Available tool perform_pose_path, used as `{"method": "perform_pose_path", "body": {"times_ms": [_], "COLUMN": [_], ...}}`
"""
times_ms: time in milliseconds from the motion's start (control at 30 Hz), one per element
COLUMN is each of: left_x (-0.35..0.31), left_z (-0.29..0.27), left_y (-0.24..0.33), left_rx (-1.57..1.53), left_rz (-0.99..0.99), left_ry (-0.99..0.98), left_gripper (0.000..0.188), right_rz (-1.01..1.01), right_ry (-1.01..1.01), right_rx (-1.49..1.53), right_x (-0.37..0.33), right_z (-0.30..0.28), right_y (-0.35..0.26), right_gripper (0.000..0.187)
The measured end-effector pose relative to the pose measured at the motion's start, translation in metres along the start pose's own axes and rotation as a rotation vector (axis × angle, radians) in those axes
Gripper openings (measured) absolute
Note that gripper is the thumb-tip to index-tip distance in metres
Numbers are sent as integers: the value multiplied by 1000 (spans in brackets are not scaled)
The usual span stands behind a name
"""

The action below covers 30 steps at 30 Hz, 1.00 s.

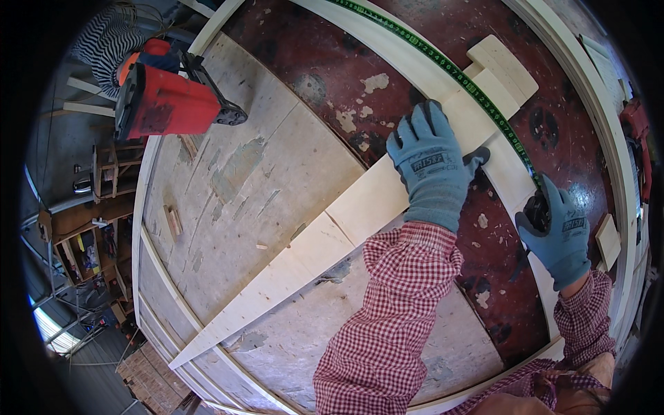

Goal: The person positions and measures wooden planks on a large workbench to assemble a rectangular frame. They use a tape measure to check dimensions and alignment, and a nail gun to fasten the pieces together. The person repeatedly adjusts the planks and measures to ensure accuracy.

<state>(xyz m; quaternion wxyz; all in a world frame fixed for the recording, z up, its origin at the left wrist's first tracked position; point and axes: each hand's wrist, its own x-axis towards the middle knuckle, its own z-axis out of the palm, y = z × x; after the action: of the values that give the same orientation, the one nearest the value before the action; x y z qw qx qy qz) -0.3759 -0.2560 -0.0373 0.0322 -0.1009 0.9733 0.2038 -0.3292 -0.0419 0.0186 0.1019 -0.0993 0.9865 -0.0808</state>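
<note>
Gloves cover both your hands. Your left hand [430, 166] lies flat and open on the long tapered board [325, 235], pinning it to the table [228, 180]. Your right hand [557, 235] is curled around the tape measure case [536, 209], just right of that board, its green tape [443, 62] running away past your left fingertips. Far left of both hands sits a red power tool [162, 100].

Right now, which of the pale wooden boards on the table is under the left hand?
The long tapered board that runs diagonally to a sharp point at the lower left. The left hand presses flat on its wide end; the short blocks lie beyond, untouched.
</note>
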Motion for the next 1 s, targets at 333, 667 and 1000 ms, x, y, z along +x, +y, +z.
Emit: {"method": "perform_pose_path", "body": {"times_ms": [333, 667, 1000], "left_x": [-1, -2, 0], "left_z": [5, 6, 3], "left_y": [-1, -3, 2], "left_rx": [45, 43, 64], "left_rz": [16, 16, 48], "left_ry": [88, 96, 92], "left_gripper": [104, 107, 104], "right_rz": [8, 23, 71], "right_ry": [-8, -33, -87], "right_rx": [6, 14, 116], "right_x": [0, 1, 6], "right_z": [-1, -2, -20], "right_y": [0, -4, 4], "right_gripper": [71, 71, 69]}}
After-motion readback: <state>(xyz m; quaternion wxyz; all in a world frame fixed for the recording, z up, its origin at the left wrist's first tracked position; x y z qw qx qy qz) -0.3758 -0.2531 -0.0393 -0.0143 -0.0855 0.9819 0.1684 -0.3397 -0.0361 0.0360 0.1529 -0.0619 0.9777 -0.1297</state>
